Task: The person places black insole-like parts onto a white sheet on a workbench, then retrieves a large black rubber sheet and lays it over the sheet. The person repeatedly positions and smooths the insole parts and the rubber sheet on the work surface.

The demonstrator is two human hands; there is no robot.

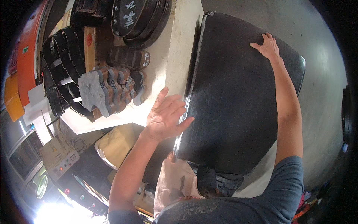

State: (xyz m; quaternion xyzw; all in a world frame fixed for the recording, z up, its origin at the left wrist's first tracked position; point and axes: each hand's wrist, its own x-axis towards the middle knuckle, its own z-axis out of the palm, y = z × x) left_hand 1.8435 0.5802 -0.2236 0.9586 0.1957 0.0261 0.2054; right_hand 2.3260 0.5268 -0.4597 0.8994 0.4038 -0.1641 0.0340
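Observation:
A large black sheet with a slightly shiny edge lies over the right end of a pale worktable and hangs past it. My left hand is flat and open, its fingers spread, with the fingertips at the sheet's near left edge. My right hand reaches far out with fingers apart and presses on the sheet's far side. Neither hand grips anything.
On the table's left part stand several shaped cutting dies with dark rims, some marked in white. An orange machine part is at the far left. A control box and a tan bag sit below. Grey floor lies to the right.

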